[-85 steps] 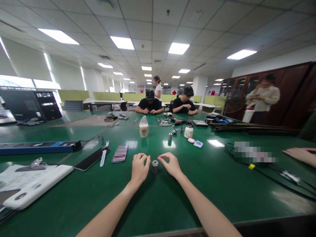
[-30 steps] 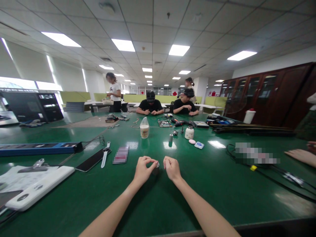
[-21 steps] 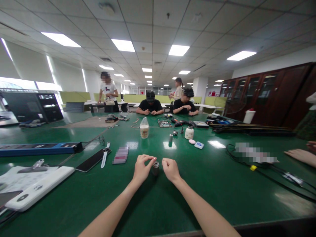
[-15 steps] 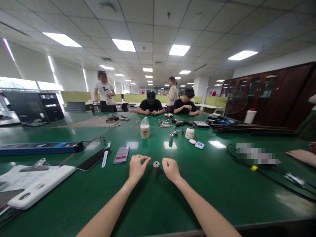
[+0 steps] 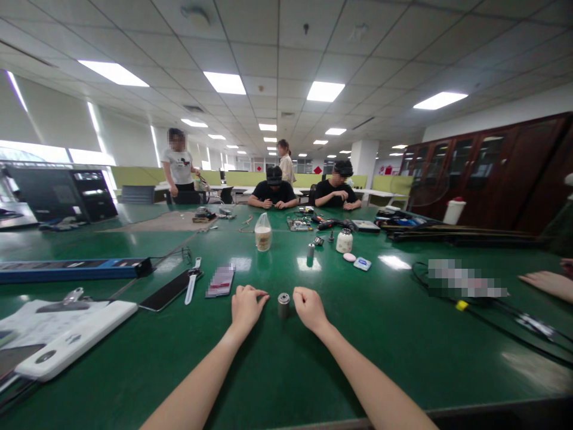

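A small metal cylinder with a ringed top stands upright on the green table, between my two hands. To its left, my left hand rests low over the table with fingers bent and slightly apart, thumb and forefinger pointing at the cylinder without touching it. My right hand is closed into a loose fist just right of the cylinder, also apart from it. Whatever the curled right fingers may hold is hidden. Farther ahead stands a second metal cylinder.
A phone, a white-strapped watch and a black tablet lie left. Ahead are a bagged cup, a white jar and a circuit board. Cables and another person's hand are right.
My left hand has drawn back slightly left and lower, its thumb and forefinger no longer in the raised pinch. My right hand barely moved. Two standing people in the background have shifted left.
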Motion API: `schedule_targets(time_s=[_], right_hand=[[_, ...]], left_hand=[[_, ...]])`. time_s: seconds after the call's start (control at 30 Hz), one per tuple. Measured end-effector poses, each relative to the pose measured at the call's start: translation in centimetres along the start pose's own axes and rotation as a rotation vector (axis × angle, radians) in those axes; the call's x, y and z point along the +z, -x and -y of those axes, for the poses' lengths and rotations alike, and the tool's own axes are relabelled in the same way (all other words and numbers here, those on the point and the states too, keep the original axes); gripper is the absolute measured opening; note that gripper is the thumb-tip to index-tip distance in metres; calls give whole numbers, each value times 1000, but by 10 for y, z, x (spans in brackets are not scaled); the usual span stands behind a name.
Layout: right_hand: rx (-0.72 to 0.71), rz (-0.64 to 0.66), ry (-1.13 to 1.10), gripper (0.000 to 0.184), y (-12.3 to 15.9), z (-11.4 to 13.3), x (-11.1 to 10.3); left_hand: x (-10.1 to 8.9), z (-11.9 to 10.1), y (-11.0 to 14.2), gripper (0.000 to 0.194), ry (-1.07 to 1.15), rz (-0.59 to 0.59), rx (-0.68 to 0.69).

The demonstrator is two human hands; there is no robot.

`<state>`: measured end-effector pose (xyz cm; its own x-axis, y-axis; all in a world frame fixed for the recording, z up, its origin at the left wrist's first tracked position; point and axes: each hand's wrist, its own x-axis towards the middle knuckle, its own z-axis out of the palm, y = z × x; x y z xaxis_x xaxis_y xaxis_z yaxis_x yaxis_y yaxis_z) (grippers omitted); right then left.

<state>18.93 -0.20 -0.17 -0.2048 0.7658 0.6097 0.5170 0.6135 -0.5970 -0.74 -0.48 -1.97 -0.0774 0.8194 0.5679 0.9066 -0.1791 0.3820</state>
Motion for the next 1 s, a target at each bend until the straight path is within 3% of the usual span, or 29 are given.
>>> schedule_targets(time_s=[0.2,0.37,0.47,1.0], right_hand=[[-5,17,-10,28,0,-2,0],[-1,26,-17,28,-1,1,-1],[8,28,-30,28,-1,2,-2],[31,49,-54,25,0,8,-5]], left_hand=[[-2,-11,-3,23,225,-67,81],[-7,-34,2,23,448,7,143],[-7,-40,6,25,469,55,133],[-15,-44,9,22,454,34,227]])
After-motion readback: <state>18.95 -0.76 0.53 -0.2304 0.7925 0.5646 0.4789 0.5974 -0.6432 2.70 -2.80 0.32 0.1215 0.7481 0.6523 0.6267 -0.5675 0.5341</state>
